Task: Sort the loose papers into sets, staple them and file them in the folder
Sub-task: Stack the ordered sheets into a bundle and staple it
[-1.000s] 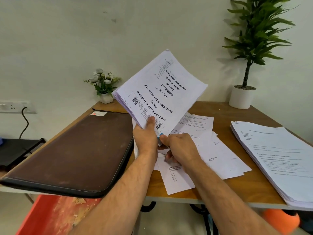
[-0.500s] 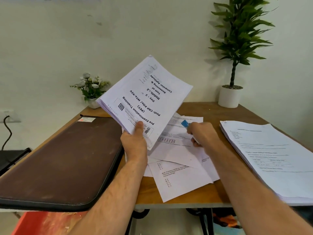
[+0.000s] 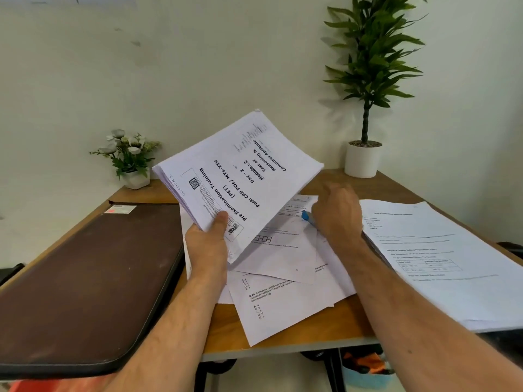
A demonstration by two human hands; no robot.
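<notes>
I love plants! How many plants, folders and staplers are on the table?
Plants: 2, the small flower pot and the tall leafy plant
Folders: 1, the brown folder
Staplers: 1, the blue stapler held by the right hand
Total: 4

**Right hand moves off the set with the stapler**

A second ago your right hand point(image 3: 338, 215) sat at the bottom corner of the paper set point(image 3: 240, 176), just beside your left hand point(image 3: 208, 244). It has since swung right and now holds the blue stapler point(image 3: 307, 216) over the loose sheets point(image 3: 283, 264), near the stack of papers point(image 3: 441, 258). Your view has shifted too.
</notes>
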